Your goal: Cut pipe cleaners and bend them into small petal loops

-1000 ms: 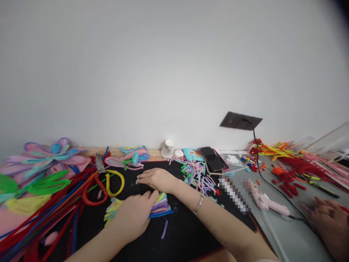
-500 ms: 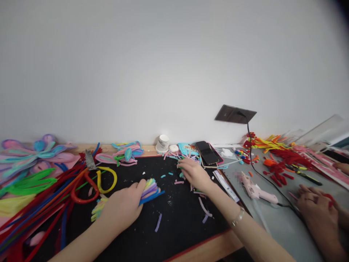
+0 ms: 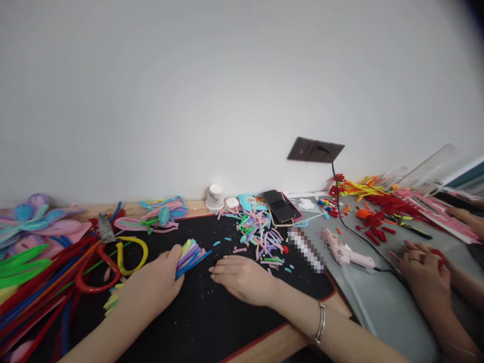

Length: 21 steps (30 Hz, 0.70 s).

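Over the mat, left hand clasps half-hidden pipe cleaners; cannot tell if right hand grips

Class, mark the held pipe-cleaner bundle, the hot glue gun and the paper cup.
Pipe-cleaner bundle (image 3: 189, 256), head view: exposed purple-blue end.
Hot glue gun (image 3: 345, 254), head view: pink body.
Paper cup (image 3: 215, 197), head view: side wall.

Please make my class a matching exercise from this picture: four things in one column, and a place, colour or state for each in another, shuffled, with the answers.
Column one
1. Left hand
2. Right hand
3. Scissors
4. Pink glue gun

Column two
A. Lies on the grey table
B. One red handle, one yellow
C. Grips a bundle of coloured stems
D. Bracelet on the same arm

Right pairs: 1-C, 2-D, 3-B, 4-A
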{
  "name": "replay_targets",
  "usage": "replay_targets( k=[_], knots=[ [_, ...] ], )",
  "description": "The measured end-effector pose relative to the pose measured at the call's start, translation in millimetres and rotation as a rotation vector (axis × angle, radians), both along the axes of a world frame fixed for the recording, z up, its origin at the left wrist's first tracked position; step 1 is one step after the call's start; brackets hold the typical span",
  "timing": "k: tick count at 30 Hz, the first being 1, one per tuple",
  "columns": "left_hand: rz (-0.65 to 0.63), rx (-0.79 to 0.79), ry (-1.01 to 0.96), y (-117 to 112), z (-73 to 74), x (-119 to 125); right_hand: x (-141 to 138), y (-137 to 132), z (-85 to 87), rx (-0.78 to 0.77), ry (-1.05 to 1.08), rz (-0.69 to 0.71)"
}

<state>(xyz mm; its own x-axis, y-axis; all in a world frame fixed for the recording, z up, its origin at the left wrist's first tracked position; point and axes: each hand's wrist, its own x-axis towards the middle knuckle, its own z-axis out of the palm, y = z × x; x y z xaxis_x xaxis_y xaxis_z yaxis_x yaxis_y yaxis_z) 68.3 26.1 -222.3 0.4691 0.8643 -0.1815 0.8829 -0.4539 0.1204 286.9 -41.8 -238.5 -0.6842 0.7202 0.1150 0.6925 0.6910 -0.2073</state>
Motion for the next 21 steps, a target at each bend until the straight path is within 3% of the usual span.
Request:
replay_targets(
  k=[7,11,16,21],
  knots=[
    [0.018,-0.024,-0.003,0.0,3.7,0.7,43.2,30.1,-8.8,0.102,0.074,-0.094],
    [0.026,-0.048,0.008,0.2,3.5,-0.1,71.2,37.7,0.5,0.152,0.104,-0.227],
    [0.022,-0.027,0.01,1.9,-1.6,-1.1,86.3,1.3,25.2,0.136,0.204,-0.343],
    [0.02,-0.041,0.025,3.6,-4.2,-0.8,100.4,-37.9,22.0,0.112,0.269,-0.533]
  ],
)
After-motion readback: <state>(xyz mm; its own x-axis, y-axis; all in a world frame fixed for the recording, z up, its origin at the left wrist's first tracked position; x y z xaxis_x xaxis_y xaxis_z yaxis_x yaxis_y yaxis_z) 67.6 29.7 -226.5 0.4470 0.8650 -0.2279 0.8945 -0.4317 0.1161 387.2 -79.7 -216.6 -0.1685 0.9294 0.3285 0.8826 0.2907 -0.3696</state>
